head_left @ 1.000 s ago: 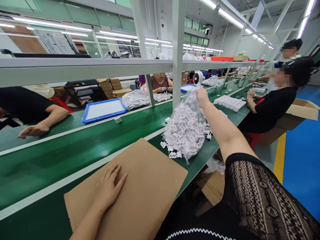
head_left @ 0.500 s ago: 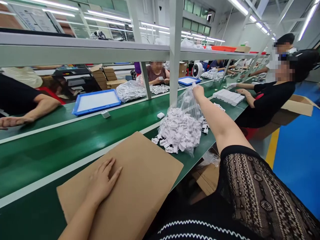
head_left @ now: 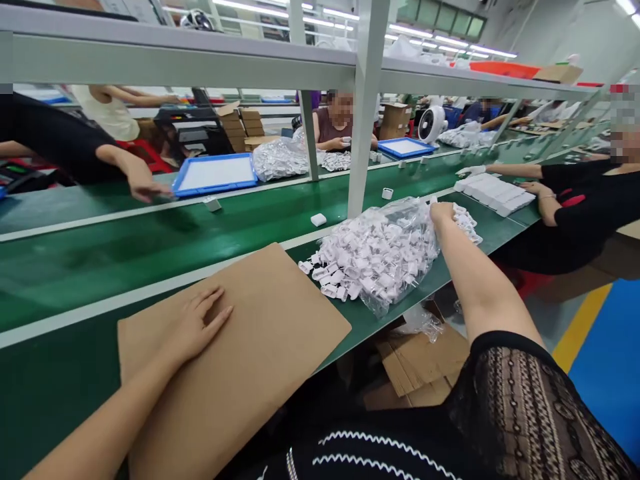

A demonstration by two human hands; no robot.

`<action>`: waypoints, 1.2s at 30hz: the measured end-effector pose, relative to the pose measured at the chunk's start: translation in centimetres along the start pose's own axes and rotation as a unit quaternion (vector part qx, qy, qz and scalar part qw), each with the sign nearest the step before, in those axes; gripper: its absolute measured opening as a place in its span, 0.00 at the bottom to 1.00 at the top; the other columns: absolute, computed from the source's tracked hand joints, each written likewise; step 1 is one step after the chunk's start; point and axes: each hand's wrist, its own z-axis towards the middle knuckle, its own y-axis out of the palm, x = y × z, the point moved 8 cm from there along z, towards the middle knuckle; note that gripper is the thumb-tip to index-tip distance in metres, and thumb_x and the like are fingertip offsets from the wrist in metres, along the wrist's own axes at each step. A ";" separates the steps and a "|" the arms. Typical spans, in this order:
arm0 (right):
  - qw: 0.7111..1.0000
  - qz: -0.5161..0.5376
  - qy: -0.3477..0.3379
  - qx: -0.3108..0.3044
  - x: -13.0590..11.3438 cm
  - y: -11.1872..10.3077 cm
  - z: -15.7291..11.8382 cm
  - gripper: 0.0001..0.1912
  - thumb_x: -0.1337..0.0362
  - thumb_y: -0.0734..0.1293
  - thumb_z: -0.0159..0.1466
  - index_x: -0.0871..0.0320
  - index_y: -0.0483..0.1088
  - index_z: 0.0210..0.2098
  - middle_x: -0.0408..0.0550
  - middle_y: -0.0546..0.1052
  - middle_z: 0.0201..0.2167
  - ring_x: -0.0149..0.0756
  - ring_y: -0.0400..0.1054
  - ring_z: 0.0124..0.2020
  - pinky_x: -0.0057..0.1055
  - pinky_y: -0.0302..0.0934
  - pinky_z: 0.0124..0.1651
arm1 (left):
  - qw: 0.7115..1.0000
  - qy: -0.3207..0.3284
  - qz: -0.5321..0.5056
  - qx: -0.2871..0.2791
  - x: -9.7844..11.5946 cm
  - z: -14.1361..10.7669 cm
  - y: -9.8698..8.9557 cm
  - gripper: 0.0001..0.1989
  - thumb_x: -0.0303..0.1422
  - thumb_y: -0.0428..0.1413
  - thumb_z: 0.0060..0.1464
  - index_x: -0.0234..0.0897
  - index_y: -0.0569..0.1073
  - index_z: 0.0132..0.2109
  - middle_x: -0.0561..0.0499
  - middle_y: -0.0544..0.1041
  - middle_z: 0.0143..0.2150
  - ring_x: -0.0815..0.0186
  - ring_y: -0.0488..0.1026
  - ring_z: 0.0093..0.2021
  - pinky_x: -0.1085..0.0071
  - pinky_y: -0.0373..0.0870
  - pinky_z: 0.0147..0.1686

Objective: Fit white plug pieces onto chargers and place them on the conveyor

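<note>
Clear bag of white plastic parts (head_left: 375, 257) is lying on the green conveyor surface (head_left: 150, 267), right hand (head_left: 443, 217) gripping its end, open left hand (head_left: 193, 327) pressing on a cardboard sheet (head_left: 235, 360), seemingly steadying it.

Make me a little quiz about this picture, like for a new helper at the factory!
1. True or false: the right hand touches the plastic bag of white parts.
2. What lies under the left hand? A) a blue tray B) a brown cardboard sheet C) a desk fan
3. Fill in the colour: the conveyor belt under the bag is ____.

Key: 1 true; 2 B; 3 green
</note>
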 end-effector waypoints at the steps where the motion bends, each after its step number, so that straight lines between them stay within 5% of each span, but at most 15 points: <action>1: 1.000 0.001 0.000 0.005 -0.4 -0.2 -0.5 0.23 0.56 0.62 0.71 0.63 0.69 0.60 0.72 0.70 0.60 0.54 0.65 0.61 0.54 0.59 0.62 | 1.000 -0.003 0.004 -0.003 0.1 0.0 0.0 0.39 0.58 0.43 0.65 0.34 0.69 0.69 0.41 0.68 0.72 0.48 0.63 0.72 0.49 0.56 0.74; 3: 0.998 0.019 -0.048 0.020 -2.7 -1.1 -2.4 0.27 0.53 0.63 0.70 0.58 0.64 0.65 0.66 0.63 0.67 0.54 0.57 0.67 0.54 0.53 0.67 | 1.000 -0.009 0.013 -0.009 0.2 -0.1 -0.1 0.39 0.56 0.43 0.65 0.33 0.69 0.69 0.42 0.67 0.73 0.48 0.62 0.73 0.50 0.55 0.74; 5: 0.975 0.067 -0.213 0.008 -6.9 -2.5 -6.6 0.28 0.56 0.67 0.67 0.57 0.65 0.65 0.62 0.64 0.66 0.54 0.55 0.68 0.54 0.50 0.70 | 1.000 -0.013 0.019 -0.013 0.4 -0.1 0.0 0.39 0.56 0.43 0.66 0.32 0.68 0.70 0.42 0.66 0.74 0.49 0.62 0.73 0.50 0.55 0.74; 8: 0.872 0.138 -0.453 -0.125 -11.7 -4.3 -16.6 0.26 0.63 0.67 0.66 0.56 0.67 0.63 0.58 0.69 0.60 0.52 0.60 0.64 0.52 0.53 0.68 | 0.999 -0.011 0.023 -0.020 0.7 -0.1 0.0 0.39 0.55 0.43 0.65 0.29 0.67 0.70 0.40 0.66 0.74 0.49 0.61 0.73 0.51 0.55 0.74; 10: 0.794 0.152 -0.544 -0.225 -12.5 -5.1 -23.3 0.24 0.67 0.66 0.65 0.56 0.69 0.60 0.55 0.72 0.56 0.50 0.62 0.61 0.50 0.55 0.67 | 0.999 -0.009 0.023 -0.025 0.8 0.0 -0.1 0.40 0.54 0.43 0.65 0.27 0.67 0.70 0.39 0.66 0.73 0.49 0.61 0.74 0.52 0.54 0.74; 14: 0.718 0.087 -0.572 -0.386 -10.8 -3.9 -31.8 0.19 0.65 0.68 0.66 0.58 0.72 0.57 0.55 0.73 0.50 0.48 0.65 0.54 0.44 0.63 0.59 | 0.999 -0.005 0.020 -0.031 0.8 0.1 -0.1 0.41 0.54 0.43 0.64 0.27 0.67 0.70 0.38 0.65 0.74 0.50 0.61 0.74 0.53 0.53 0.75; 18: 0.672 0.000 -0.581 -0.459 -9.8 -1.2 -36.9 0.17 0.63 0.67 0.70 0.63 0.72 0.56 0.58 0.76 0.50 0.49 0.68 0.55 0.43 0.65 0.58 | 0.999 0.013 0.013 -0.034 0.8 0.4 0.0 0.41 0.55 0.44 0.63 0.27 0.67 0.70 0.38 0.65 0.74 0.49 0.60 0.74 0.52 0.52 0.75; 21: 0.675 -0.046 -0.581 -0.453 -11.1 1.1 -39.6 0.18 0.66 0.65 0.71 0.65 0.70 0.59 0.64 0.76 0.55 0.52 0.68 0.59 0.45 0.65 0.59 | 0.999 0.020 0.008 -0.031 0.9 0.6 0.0 0.41 0.55 0.44 0.63 0.26 0.67 0.70 0.38 0.66 0.73 0.50 0.61 0.74 0.53 0.52 0.75; 26: 0.735 -0.143 -0.539 -0.386 -14.6 6.0 -41.2 0.28 0.75 0.61 0.69 0.73 0.60 0.68 0.75 0.64 0.70 0.52 0.59 0.72 0.45 0.55 0.70 | 0.999 0.031 -0.004 -0.021 1.0 0.9 -0.2 0.41 0.56 0.44 0.63 0.28 0.69 0.69 0.36 0.67 0.72 0.48 0.62 0.73 0.51 0.54 0.74; 31: 0.772 -0.225 -0.455 -0.383 -16.1 9.6 -41.1 0.17 0.78 0.61 0.68 0.69 0.72 0.54 0.70 0.78 0.54 0.51 0.75 0.57 0.39 0.67 0.55 | 0.996 0.080 -0.041 -0.024 1.4 1.2 -0.6 0.38 0.55 0.46 0.64 0.31 0.70 0.68 0.36 0.67 0.72 0.48 0.63 0.73 0.49 0.56 0.74; 36: 0.804 -0.255 -0.412 -0.346 -17.2 9.4 -40.0 0.17 0.76 0.61 0.69 0.65 0.70 0.56 0.65 0.77 0.54 0.48 0.76 0.54 0.36 0.67 0.50 | 0.994 0.083 -0.074 -0.009 0.5 1.3 -0.4 0.38 0.56 0.48 0.64 0.31 0.71 0.68 0.37 0.67 0.73 0.46 0.61 0.74 0.46 0.55 0.74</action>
